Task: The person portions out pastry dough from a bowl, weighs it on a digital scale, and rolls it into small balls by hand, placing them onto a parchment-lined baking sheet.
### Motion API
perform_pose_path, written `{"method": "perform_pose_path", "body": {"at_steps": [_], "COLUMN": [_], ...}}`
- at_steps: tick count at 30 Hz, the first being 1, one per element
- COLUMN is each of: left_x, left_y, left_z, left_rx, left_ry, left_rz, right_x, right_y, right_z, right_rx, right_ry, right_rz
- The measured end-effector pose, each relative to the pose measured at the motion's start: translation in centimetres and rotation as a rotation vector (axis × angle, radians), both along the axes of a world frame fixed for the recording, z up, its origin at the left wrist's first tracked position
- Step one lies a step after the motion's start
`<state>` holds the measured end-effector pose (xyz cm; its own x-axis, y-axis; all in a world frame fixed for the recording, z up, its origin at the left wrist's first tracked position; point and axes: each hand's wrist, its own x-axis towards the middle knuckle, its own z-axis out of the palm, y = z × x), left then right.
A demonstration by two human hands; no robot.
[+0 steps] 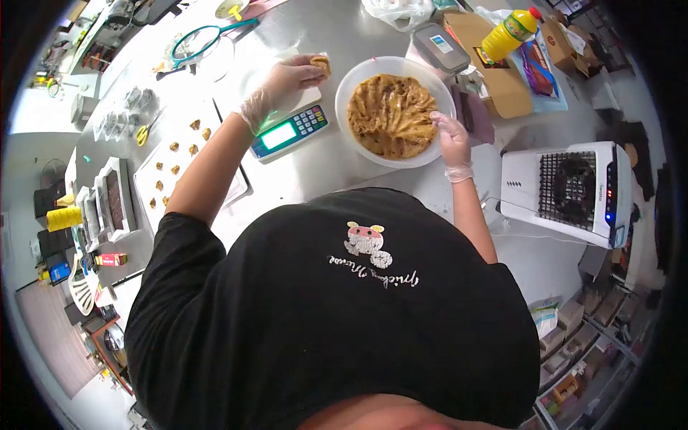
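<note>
The person's left arm (208,168) reaches out in front and slants in toward the middle. The left hand (287,80) is farther out, with its fingers (308,72) bent and close together. The right arm (474,218) reaches out too, and the right hand (452,140) has bent fingers (442,123). Both hands wear thin, see-through gloves, bunched up at the wrists.

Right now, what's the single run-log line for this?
left hand: holds brown piece near scale | right hand: at bowl's right rim | bowl: brown mixture | tray: small pieces
</note>
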<state>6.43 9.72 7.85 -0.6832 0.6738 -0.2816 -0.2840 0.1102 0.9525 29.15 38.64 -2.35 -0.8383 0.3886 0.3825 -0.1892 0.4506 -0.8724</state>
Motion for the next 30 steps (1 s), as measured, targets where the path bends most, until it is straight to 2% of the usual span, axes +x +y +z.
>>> {"method": "perform_pose_path", "body": {"at_steps": [2, 3, 4, 6, 8, 10, 14, 16, 20, 23, 25, 26, 28, 30], "left_x": [-1.2, -1.6, -2.7, -4.3, -4.7, -5.9, -6.5, -6.3, -7.4, -7.8, -8.0, -8.1, -8.2, -8.3], "left_y": [-1.8, -2.8, -3.9, -5.8, -6.9, -7.9, -8.9, -9.1, -9.6, -9.7, -9.5, -9.6, -10.1, -10.7], "left_z": [0.1, 0.1, -0.5, -1.5, -1.7, -4.0, -5.2, -5.1, -6.5, -8.0, -8.2, -8.2, -7.8, -7.2], "left_rx": [-0.173, -0.305, -0.311, -0.554, -0.605, -0.419, -0.342, -0.209, -0.203, -0.267, -0.686, -0.685, -0.783, -0.710], "left_ry": [0.135, 0.363, 0.364, 0.542, 0.521, 0.393, 0.274, 0.014, -0.041, 0.084, 0.397, 0.399, 0.698, 0.784], "left_rz": [0.081, 0.103, 0.111, 0.069, 0.072, 0.171, 0.182, 0.304, 0.293, 0.298, 0.154, 0.152, -0.025, -0.029], "right_x": [0.2, 0.1, 0.1, 0.1, 0.0, 0.2, 0.1, 0.0, 0.2, 0.2, 0.2, 0.2, 0.1, 0.1], "right_y": [-0.3, -0.3, -0.3, -0.3, -0.3, -0.4, -0.2, 0.0, -0.5, -0.5, -0.5, -0.5, -0.5, -0.4], "right_z": [0.5, 0.5, 0.5, 0.5, 0.4, 0.7, 0.1, -0.2, 0.3, 0.5, 0.3, 0.3, 0.2, 0.0], "right_rx": [0.022, 0.002, -0.003, 0.004, 0.006, -0.011, -0.008, -0.008, -0.015, -0.018, -0.018, -0.015, -0.031, -0.050], "right_ry": [-0.031, -0.016, -0.014, -0.019, -0.012, -0.066, -0.041, -0.041, -0.037, -0.061, -0.066, -0.069, -0.046, -0.025], "right_rz": [-0.027, -0.002, 0.007, -0.003, 0.004, -0.019, -0.021, -0.023, -0.037, -0.048, -0.056, -0.063, -0.057, -0.047]}}
